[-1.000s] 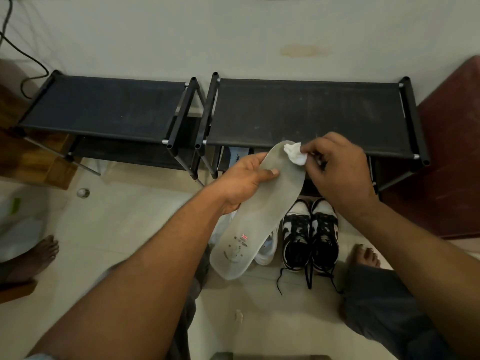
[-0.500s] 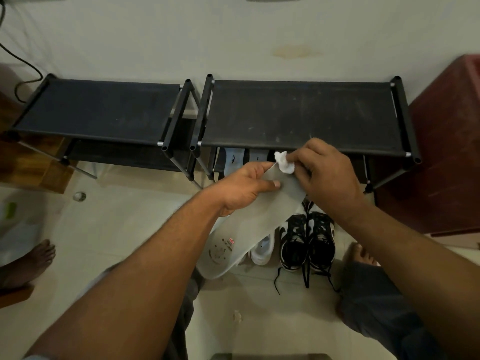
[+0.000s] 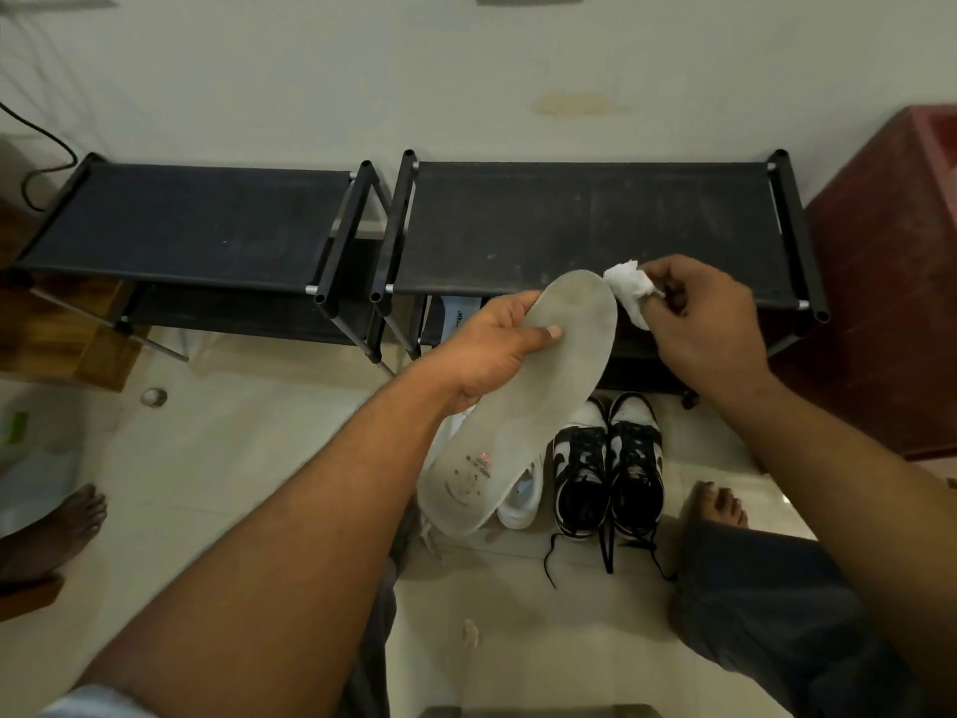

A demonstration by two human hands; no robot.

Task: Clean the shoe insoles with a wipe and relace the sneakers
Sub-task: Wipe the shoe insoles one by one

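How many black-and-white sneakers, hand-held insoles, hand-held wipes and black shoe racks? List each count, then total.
black-and-white sneakers: 2
insole in left hand: 1
wipe in right hand: 1
black shoe racks: 2
Total: 6

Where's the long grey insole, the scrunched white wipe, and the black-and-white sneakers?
Long grey foam insole [image 3: 559,386]: head view, its middle.
Crumpled white wipe [image 3: 629,290]: head view, its bunched centre.
Black-and-white sneakers [image 3: 581,471]: head view, one shoe's laces.

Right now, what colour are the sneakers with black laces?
The sneakers are black and white; head view.
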